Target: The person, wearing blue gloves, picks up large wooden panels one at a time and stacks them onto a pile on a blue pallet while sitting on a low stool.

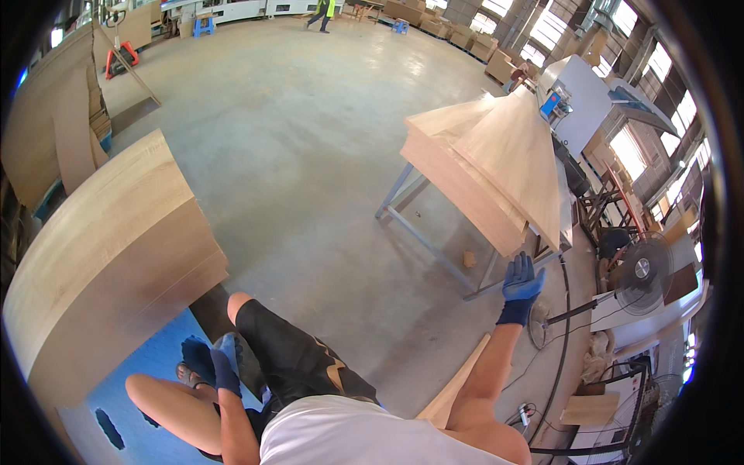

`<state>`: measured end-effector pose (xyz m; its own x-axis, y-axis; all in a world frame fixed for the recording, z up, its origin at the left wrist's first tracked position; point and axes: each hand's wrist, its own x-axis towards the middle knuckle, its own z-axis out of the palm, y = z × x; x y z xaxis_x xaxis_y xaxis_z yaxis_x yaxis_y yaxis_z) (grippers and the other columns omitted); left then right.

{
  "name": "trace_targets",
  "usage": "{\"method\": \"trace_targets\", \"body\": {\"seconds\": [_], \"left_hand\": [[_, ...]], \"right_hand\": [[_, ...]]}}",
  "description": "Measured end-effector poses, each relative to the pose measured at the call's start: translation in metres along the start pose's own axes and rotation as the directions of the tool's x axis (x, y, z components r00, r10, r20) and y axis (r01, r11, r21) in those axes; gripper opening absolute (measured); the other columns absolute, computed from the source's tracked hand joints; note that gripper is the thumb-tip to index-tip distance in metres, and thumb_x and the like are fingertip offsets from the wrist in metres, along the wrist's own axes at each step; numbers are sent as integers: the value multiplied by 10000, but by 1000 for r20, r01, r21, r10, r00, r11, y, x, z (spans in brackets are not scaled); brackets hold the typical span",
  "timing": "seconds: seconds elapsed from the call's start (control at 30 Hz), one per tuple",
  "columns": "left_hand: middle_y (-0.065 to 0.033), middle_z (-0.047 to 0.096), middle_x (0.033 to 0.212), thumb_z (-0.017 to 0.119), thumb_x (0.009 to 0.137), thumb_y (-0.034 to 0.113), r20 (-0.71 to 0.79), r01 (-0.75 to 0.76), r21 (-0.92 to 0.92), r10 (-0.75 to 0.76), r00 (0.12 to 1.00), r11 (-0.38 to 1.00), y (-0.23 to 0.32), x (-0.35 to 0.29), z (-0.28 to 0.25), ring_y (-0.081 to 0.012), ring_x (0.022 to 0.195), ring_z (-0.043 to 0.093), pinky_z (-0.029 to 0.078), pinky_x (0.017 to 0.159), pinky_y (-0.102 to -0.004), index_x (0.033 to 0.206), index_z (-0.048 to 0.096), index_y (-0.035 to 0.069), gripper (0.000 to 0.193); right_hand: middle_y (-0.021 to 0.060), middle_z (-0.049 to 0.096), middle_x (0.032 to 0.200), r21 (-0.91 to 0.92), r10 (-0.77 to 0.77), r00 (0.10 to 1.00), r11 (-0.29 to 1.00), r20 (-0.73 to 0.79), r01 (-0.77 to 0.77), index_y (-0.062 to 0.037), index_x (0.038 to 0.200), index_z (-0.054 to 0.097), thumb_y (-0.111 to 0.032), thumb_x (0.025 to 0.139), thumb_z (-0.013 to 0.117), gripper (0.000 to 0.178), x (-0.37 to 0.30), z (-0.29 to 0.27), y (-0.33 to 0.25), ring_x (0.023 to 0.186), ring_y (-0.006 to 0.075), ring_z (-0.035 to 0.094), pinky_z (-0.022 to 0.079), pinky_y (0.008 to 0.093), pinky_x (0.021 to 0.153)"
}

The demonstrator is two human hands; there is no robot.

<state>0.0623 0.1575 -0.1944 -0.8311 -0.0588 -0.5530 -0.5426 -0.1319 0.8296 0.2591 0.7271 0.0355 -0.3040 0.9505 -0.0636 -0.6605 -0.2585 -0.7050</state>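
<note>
My right hand (521, 283), in a blue glove, reaches out with its fingers stretched and nothing in them. Its fingertips are close to the near corner of the stacked wood-grain boards (465, 182); whether they touch is unclear. The top board (515, 155) lies askew over the stack, which rests on a grey metal frame (426, 242). Low beside my legs is my left hand (225, 355), also in a blue glove, its fingers too indistinct to read. A second, thick stack of wood-grain boards (108, 248) stands to its left on a blue base (159, 372).
A standing fan (642, 269) is at the right, with a black cable (563, 325) running along the floor. Beside my right arm lies a narrow wooden strip (457, 380). Machinery (577, 105) stands behind the boards. Far off, a person in a bright vest (322, 14) walks.
</note>
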Motion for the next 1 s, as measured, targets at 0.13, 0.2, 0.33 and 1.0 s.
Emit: {"method": "trace_targets", "body": {"seconds": [0.13,0.2,0.33,1.0], "left_hand": [[-33,601,750,542,813,216,24,-85,-46,86,996,995,28,-10,11,-119,615,557,442,534,-244,910,606,12,235],[-33,602,764,527,827,206,10,-58,-111,60,998,992,39,-19,21,-111,622,560,440,554,-223,920,601,6,232],[18,567,724,506,828,245,149,-116,-107,132,980,987,64,-41,48,-66,576,513,383,510,-182,893,590,65,209],[-150,559,1001,508,805,109,132,-836,-499,973,188,230,198,-112,-37,-247,950,532,434,808,-389,873,522,50,91]], "right_hand": [[129,545,1101,-59,90,971,995,220,-78,-19,1162,442,-520,797,441,620,-7,14,-39,945,239,555,478,324,752],[185,565,1038,-127,114,935,989,335,-75,15,1158,439,-463,812,451,590,-16,27,-50,860,245,592,523,311,607],[163,593,825,-376,132,888,925,441,49,-7,1070,484,-387,825,464,453,-57,44,-52,561,208,571,446,279,383],[143,324,1326,103,443,564,716,697,-690,-82,1301,297,-544,852,284,644,-161,74,59,1149,319,374,349,456,906]]}}
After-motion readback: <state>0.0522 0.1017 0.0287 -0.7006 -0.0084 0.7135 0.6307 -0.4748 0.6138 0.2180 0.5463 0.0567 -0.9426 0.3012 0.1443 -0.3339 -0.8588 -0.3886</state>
